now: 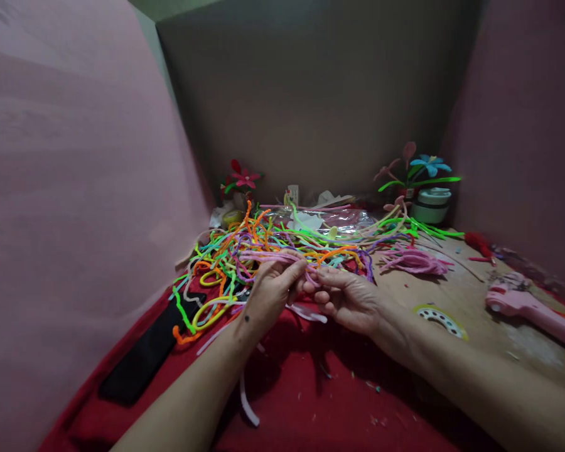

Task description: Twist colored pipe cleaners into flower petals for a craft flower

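Red cloth (306, 402) covers the near surface; brown board (395, 298) at right. Big tangled pile of multicoloured fuzzy stems (221, 248) behind the hands. Black phone-like slab (141, 358) lies left, partly under loose stems. Pink glue gun (541, 311) far right, on the board.

2 hands, close together in front of the pile. Left hand (274, 285) grasps pink stems (270, 256) between thumb and fingers; right hand (351, 298) pinches the same stems at their near end, by the left fingertips. Exact count of stems: cannot tell. Free ends reach left over the pile.

Handling, judged: very light, soft fuzz, probably a bendable wire core; grippy rather than slippery, not fragile but kinks easily. Best hold: 1 hand around the gathered part, 1 pinching near the end.

Smaller: yellow-rimmed ring (440, 321) on the board; tiny scraps (375, 388) on the cloth.
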`<action>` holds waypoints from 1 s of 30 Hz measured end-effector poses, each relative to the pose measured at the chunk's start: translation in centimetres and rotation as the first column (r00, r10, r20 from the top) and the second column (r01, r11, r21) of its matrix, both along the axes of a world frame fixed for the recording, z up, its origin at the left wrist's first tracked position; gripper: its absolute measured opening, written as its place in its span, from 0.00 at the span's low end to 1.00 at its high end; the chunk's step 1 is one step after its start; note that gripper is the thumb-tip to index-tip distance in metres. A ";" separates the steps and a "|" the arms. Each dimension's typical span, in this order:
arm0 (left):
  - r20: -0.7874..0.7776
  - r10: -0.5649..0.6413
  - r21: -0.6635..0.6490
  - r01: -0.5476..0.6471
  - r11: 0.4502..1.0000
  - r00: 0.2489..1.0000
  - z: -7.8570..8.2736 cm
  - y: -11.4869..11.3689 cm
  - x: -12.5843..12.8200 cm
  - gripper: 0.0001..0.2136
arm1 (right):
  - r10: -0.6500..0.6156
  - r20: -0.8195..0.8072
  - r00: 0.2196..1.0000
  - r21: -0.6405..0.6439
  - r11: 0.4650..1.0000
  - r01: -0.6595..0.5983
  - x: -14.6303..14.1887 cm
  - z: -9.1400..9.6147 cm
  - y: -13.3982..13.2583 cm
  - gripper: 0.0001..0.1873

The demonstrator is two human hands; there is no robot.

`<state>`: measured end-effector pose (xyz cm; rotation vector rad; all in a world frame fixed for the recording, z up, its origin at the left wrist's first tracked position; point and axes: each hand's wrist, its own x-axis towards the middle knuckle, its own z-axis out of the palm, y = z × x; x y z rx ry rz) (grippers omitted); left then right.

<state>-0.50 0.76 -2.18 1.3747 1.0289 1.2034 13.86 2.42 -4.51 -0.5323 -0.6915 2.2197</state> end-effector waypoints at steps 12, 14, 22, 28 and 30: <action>0.111 -0.037 -0.021 0.040 0.999 0.993 0.4 -0.3 -0.2 0.14 | -0.033 0.020 0.999 0.100 0.995 0.031 -0.3 -0.8 0.1 0.08; 0.129 -0.026 -0.019 0.029 0.999 0.991 0.4 -0.2 -0.2 0.15 | -0.045 0.040 0.998 0.108 0.993 0.041 -0.4 -0.8 -0.1 0.10; 0.021 0.048 0.017 -0.049 0.999 0.999 0.6 -0.2 -0.5 0.18 | -0.113 0.162 0.980 0.155 0.984 0.088 -0.5 -0.2 -0.5 0.11; -0.193 -0.148 -0.027 0.145 0.989 0.970 1.1 -0.3 -0.7 0.14 | -0.182 0.211 0.960 0.223 0.966 0.133 -0.2 0.0 -0.1 0.10; -0.227 -0.159 0.006 0.165 0.986 0.961 1.3 -0.4 -0.7 0.11 | -0.176 0.204 0.963 0.231 0.965 0.128 0.0 0.1 0.0 0.09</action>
